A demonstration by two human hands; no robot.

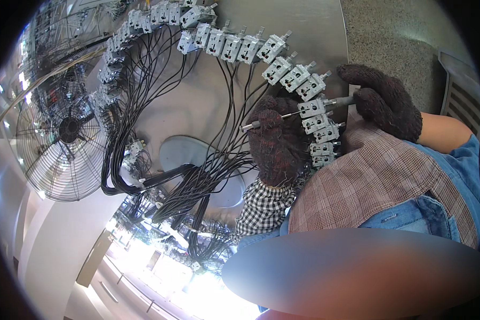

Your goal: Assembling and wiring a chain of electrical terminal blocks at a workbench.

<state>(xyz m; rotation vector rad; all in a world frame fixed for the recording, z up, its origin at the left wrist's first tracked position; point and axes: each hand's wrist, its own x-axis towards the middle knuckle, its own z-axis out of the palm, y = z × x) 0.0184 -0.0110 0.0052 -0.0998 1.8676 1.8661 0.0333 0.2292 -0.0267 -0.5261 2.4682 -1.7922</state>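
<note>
My left hand [276, 146], in a dark knitted glove and a checked sleeve, is closed around a thin silver rod [249, 127] that looks like a slim screwdriver. The rod's narrow end meets a small grey metal block [311, 109]. My right hand [389, 106], gloved too, grips a grey cylindrical piece [344, 100] that lines up with the block's other side. Whether that piece belongs to the block or is a separate tool, I cannot tell. More such blocks [314, 124] sit just below, and others [311, 87] just above. The left fingertips are partly hidden.
A curved row of similar blocks [231, 48] runs along the metal table [304, 24]. Black cables [133, 106] lead from them into a thick bundle [197, 186] over a grey round plate [184, 151]. At left stands a wire-caged fan [64, 160]; at right, a slatted chair [464, 96].
</note>
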